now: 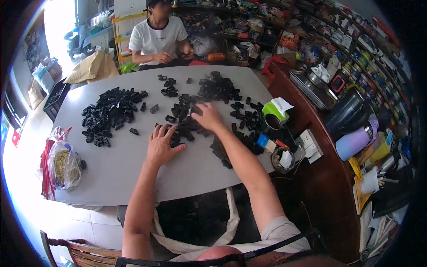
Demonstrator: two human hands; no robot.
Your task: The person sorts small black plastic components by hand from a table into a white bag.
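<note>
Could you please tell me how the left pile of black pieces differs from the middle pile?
The left pile is a broad heap, while the middle pile looks narrower. No hand touches the left pile; the left hand and right hand are both at the middle pile. The left pile is uncovered, whereas the hands partly hide the middle pile. Both consist of small black pieces on the grey table.

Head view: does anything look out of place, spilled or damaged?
One small black item lies beside the plastic bag on the left of the table, apart from the black piles; it looks stray. No clear damage shows.
</note>
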